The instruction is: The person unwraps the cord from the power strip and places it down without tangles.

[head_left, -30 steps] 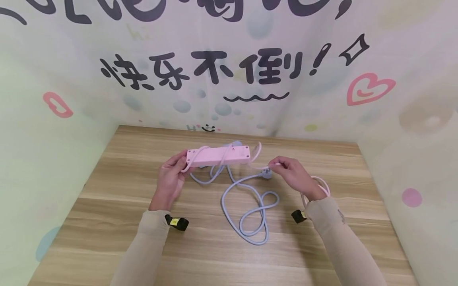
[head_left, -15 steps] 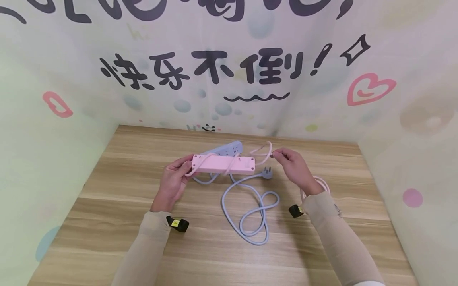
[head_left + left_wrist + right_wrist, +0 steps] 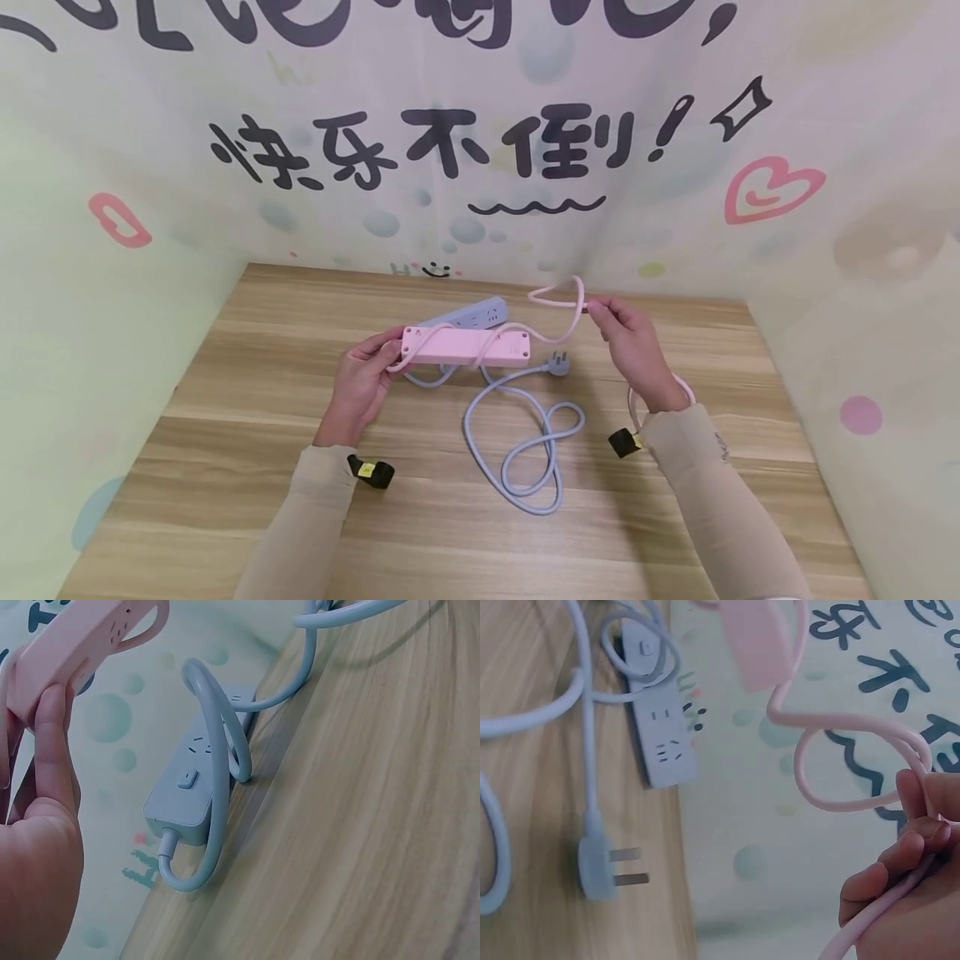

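My left hand grips the left end of a pink power strip, thumb in front. The strip is held raised, its screwed back face towards the head camera. Its pink cord wraps loosely across it and loops up off its right end. My right hand pinches that cord between thumb and fingers, as the right wrist view shows too. More of the cord runs through the palm and hangs in a loop by the right wrist. In the left wrist view, the fingers support the strip from below.
A light blue power strip lies on the wooden table behind the pink one, partly hidden by it. Its blue cord is coiled in front, with a three-pin plug near the right hand. Printed cloth walls enclose the back and sides.
The right hand has moved right and away towards the back wall, lifting the pink cord into a larger loop. The pink strip has shifted slightly right and lower, uncovering more of the blue strip.
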### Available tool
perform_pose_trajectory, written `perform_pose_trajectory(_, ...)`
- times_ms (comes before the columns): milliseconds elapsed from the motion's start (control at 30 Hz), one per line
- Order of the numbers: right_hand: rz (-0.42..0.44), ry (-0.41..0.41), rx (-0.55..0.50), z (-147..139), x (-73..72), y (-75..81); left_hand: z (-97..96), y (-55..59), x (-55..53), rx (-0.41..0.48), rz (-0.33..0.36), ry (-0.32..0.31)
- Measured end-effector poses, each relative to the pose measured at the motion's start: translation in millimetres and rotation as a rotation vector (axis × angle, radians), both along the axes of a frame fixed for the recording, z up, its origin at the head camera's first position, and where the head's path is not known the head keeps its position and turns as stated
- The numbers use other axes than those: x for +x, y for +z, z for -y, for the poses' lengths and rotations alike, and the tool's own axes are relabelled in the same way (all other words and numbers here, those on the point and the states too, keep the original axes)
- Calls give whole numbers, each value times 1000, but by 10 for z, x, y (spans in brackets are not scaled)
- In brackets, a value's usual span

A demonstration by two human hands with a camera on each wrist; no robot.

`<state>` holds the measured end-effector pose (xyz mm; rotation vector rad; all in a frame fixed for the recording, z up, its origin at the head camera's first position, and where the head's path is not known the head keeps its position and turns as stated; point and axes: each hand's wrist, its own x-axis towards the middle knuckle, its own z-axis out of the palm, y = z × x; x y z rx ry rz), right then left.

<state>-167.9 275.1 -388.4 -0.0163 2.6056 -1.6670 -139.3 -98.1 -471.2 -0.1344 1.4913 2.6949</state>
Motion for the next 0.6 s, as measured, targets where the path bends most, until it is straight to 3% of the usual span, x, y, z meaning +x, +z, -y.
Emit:
perform_pose_trajectory(333, -25, 32, -67, 39, 73, 57, -6, 10, -30, -10, -5, 22)
perform_pose_trajectory(600, -146, -6, 118, 61, 93, 46, -10, 38, -16, -21, 8, 53)
